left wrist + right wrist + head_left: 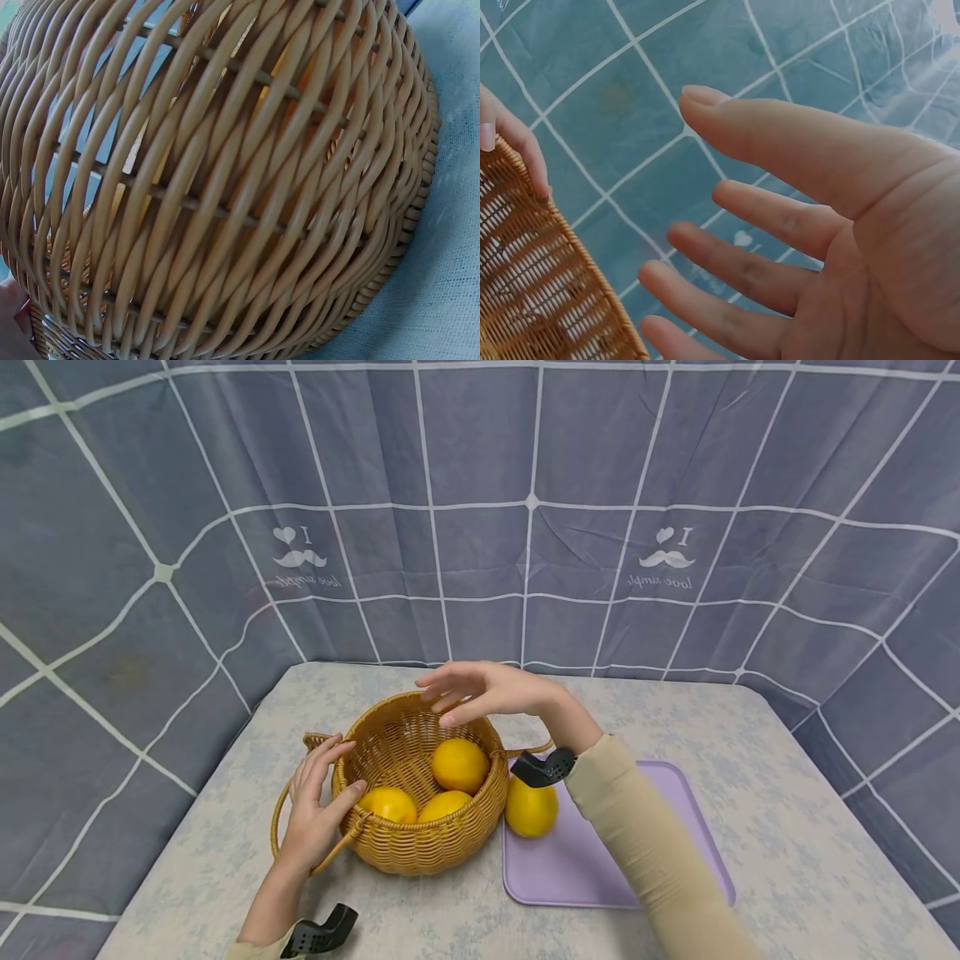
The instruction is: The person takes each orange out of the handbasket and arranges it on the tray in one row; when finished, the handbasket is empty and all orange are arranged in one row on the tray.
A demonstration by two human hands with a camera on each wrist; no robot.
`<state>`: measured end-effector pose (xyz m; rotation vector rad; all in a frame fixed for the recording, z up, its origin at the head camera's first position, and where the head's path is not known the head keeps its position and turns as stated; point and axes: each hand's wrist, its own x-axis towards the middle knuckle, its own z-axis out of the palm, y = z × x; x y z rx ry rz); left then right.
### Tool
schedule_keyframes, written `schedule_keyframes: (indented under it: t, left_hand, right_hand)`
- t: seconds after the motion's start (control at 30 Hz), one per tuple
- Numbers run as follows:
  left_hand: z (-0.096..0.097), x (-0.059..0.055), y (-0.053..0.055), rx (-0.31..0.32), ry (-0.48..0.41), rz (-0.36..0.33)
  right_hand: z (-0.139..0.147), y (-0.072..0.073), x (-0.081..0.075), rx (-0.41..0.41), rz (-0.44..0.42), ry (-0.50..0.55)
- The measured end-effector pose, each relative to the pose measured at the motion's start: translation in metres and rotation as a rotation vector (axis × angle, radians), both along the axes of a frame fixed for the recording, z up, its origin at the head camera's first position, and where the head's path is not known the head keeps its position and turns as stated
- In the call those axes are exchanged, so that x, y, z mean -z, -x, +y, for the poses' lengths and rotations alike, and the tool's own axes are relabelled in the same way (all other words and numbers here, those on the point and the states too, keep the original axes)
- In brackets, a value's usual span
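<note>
A round wicker basket (427,852) holds three yellow fruits that look like lemons; one lemon (460,765) sits higher, at the right side. My left hand (313,806) holds the basket's left rim, its fingers and thumb reaching over the edge. In the left wrist view the woven basket wall (225,172) fills most of the picture, with part of the left hand (13,322) at the lower left corner. Above the basket's far right rim hovers my right hand (487,689). Nothing is in its palm, and its fingers (742,270) are spread and loosely bent.
Right of the basket lies a lilac tray (592,860), partly covered by my right forearm. Another yellow fruit (531,810) rests at its left edge, against the basket side. A grey-blue curtain (480,552) with white lines hangs behind the patterned table (780,827).
</note>
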<state>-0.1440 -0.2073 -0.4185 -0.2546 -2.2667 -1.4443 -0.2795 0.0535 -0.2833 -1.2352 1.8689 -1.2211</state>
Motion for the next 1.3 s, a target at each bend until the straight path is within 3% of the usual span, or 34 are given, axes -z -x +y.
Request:
schedule_keyframes:
  t: [0.37,0.8,1.1,1.3]
  left_hand:
    - [0.001,0.0,0.0,0.008,-0.002,-0.003]
    - [0.002,0.0,0.002,0.013,-0.01,-0.021]
    - [0.001,0.001,0.002,0.005,0.005,-0.022]
    - [0.0,0.001,0.002,0.002,0.005,-0.007]
  right_hand:
    - [-0.034,0.018,0.015,-0.119,-0.152,-0.048]
    - [-0.055,0.04,0.043,-0.196,-0.21,-0.181]
    - [-0.061,0.043,0.068,-0.25,-0.273,-0.24]
    - [-0.066,0.042,0.071,-0.32,-0.172,-0.306]
